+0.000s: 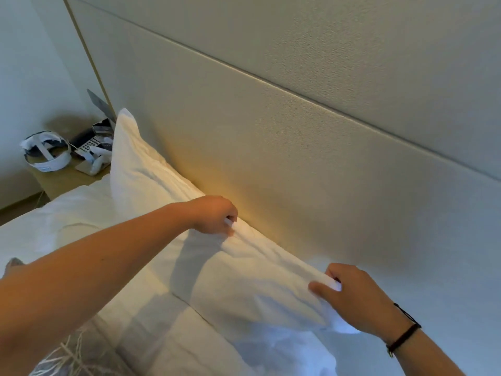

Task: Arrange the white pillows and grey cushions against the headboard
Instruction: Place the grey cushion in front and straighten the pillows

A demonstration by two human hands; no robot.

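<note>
Padded headboard [298, 158] behind white pillow [217, 267], both hands pinching its top edge, cluttered nightstand [62, 180] beyond.

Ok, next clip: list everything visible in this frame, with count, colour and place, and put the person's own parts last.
white pillow: one, white, standing on its long edge against the headboard, held along its top edge
headboard: one, beige padded panels, behind the pillow
bedding: white, covering the bed in front of the pillow
patterned fabric: grey with pale lines, bottom left corner; cannot tell what it is
bedside table: one, light wood, far left beyond the bed
headset: one, white and dark, on the bedside table
telephone: one, dark with pale keys, on the bedside table beside the headset
wristband: one, black, on the right wrist
left hand: pinches the pillow's top edge
right hand: pinches the pillow's near corner
</note>
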